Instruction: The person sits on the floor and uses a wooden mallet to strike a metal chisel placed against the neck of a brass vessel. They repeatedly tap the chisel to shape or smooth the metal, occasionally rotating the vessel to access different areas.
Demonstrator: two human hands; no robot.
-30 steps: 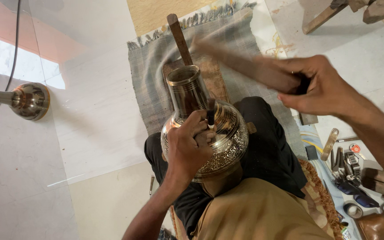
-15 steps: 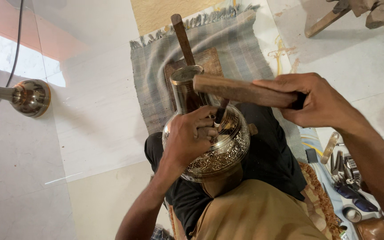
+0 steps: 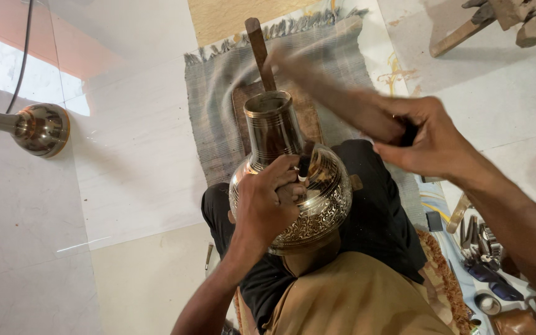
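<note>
Resting in the lower middle of the frame, the engraved brass vase sits on the person's lap, neck pointing up-frame. The left hand presses on its shoulder, fingers pinched around a small dark chisel set against the metal. The right hand, at centre right, grips a wooden mallet, blurred, above the chisel. A grey fringed mat lies beyond, a brass stand at far left, loose tools lower right.
</note>
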